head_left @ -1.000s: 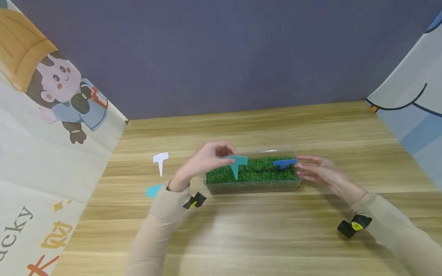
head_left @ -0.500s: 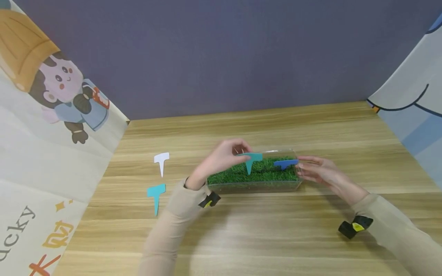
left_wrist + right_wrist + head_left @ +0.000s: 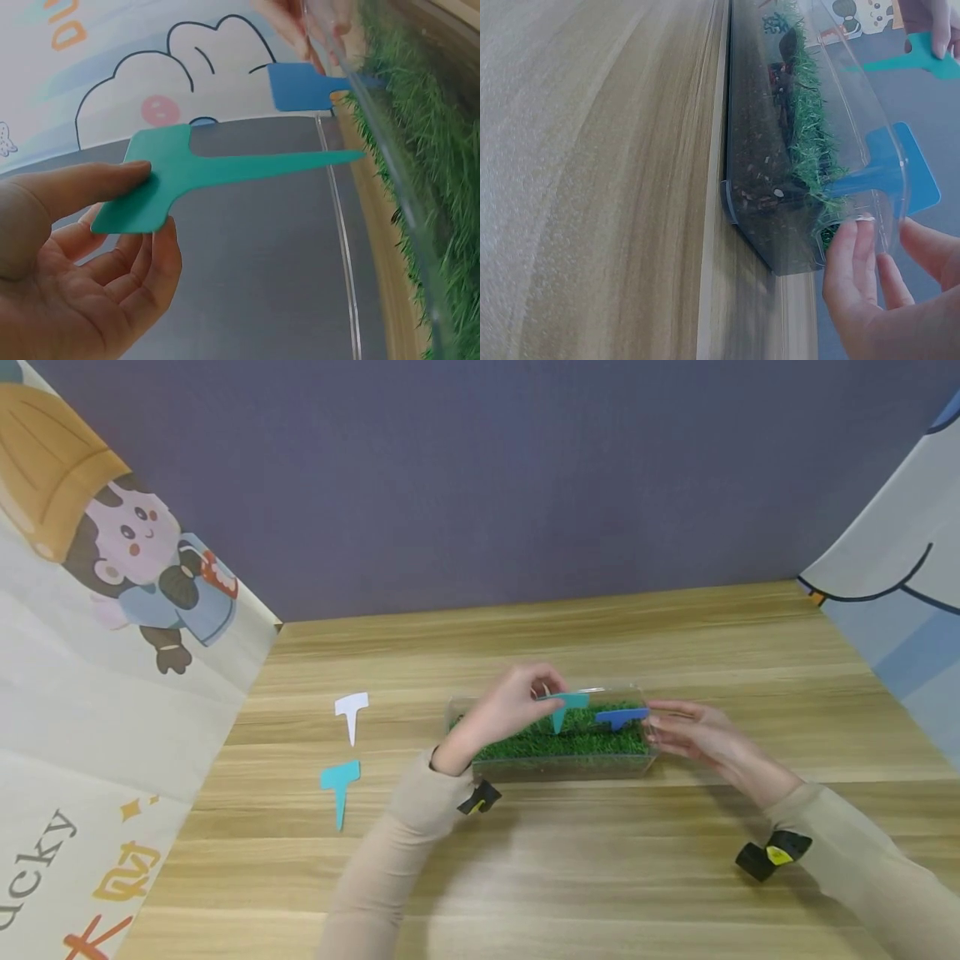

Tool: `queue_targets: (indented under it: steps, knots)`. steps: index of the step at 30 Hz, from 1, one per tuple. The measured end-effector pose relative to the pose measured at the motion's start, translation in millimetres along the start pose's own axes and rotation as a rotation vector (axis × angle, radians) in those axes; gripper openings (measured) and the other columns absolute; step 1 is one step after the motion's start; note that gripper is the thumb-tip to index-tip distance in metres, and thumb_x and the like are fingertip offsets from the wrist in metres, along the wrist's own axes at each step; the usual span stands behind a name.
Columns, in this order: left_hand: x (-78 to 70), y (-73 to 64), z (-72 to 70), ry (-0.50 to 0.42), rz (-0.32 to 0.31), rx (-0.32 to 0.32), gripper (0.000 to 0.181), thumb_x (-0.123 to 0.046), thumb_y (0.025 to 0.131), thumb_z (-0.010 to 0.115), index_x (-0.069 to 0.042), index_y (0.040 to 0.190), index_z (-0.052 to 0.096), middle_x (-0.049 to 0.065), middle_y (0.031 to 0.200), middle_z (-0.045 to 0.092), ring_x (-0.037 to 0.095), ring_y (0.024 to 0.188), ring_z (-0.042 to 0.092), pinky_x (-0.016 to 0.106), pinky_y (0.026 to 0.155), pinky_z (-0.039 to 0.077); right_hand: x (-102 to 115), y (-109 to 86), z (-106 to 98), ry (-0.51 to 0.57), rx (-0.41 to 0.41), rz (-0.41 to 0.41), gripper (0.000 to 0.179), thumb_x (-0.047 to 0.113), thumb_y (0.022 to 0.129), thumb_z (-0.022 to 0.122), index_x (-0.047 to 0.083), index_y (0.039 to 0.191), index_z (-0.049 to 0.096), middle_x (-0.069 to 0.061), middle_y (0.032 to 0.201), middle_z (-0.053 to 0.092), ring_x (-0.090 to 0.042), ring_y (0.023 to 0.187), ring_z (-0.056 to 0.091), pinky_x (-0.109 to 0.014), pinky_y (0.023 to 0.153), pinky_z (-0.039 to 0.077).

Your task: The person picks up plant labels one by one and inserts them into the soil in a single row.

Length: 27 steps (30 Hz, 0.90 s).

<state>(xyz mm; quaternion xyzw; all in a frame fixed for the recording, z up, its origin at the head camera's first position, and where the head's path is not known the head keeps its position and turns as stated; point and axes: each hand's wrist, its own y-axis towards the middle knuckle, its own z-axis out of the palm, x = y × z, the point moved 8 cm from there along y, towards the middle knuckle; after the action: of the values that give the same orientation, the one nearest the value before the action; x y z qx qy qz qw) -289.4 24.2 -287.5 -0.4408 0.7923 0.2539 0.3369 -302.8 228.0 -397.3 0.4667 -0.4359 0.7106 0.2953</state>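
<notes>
From the head, one camera looks forward and down across the tabletop (image 3: pixel 600 877). The wrist cameras look close-in from opposite sides of the grass planter (image 3: pixel 558 768), both catching the blue plant tag (image 3: pixel 296 88).

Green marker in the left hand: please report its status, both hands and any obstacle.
Left hand pinches green marker, tip above grass, not touching. Right hand at right end of clear box. Blue marker stands in grass, to the right.
</notes>
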Motion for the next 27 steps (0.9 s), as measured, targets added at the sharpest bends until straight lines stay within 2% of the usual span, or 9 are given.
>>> queue_targets:
  steps: [5, 15, 22, 27]
  knots:
    - [0.1, 2.4, 5.7, 0.012, -0.013, -0.002, 0.009, -0.006, 0.083, 0.059, -0.005, 0.092, 0.061, 0.003, 0.085, 0.061, 0.011, 0.073, 0.054, 0.016, 0.063, 0.045, -1, -0.2, 0, 0.018, 0.001, -0.003, 0.041, 0.011, 0.084, 0.059, 0.007, 0.123, 0.044, 0.003, 0.094, 0.065, -0.014, 0.088, 0.062, -0.026, 0.082, 0.048]
    - [2.7, 5.7, 14.1, 0.11, -0.033, -0.025, 0.009, -0.008, 0.083, 0.06, -0.008, 0.093, 0.061, 0.001, 0.09, 0.061, 0.01, 0.077, 0.054, 0.015, 0.067, 0.044, -1, -0.5, 0, 0.015, -0.004, -0.004, 0.047, 0.012, 0.084, 0.06, 0.004, 0.126, 0.041, 0.002, 0.095, 0.064, -0.014, 0.089, 0.062, -0.026, 0.083, 0.047]
    - [8.0, 8.3, 18.4, 0.112, -0.028, -0.035, 0.009, -0.008, 0.083, 0.06, -0.007, 0.092, 0.061, 0.002, 0.09, 0.061, 0.01, 0.077, 0.055, 0.015, 0.067, 0.044, -1, 0.1, 0, 0.036, -0.008, -0.002, 0.037, 0.01, 0.084, 0.059, 0.009, 0.119, 0.047, 0.002, 0.094, 0.065, -0.015, 0.088, 0.062, -0.026, 0.081, 0.048]
    - [11.3, 8.8, 22.3, 0.103, -0.047, -0.026, 0.009, -0.008, 0.084, 0.059, -0.007, 0.092, 0.061, 0.001, 0.09, 0.061, 0.01, 0.075, 0.054, 0.015, 0.065, 0.045, -2, 0.4, 0, 0.065, -0.015, 0.009, 0.031, 0.01, 0.083, 0.061, 0.012, 0.113, 0.051, 0.001, 0.093, 0.065, -0.015, 0.087, 0.062, -0.026, 0.08, 0.049]
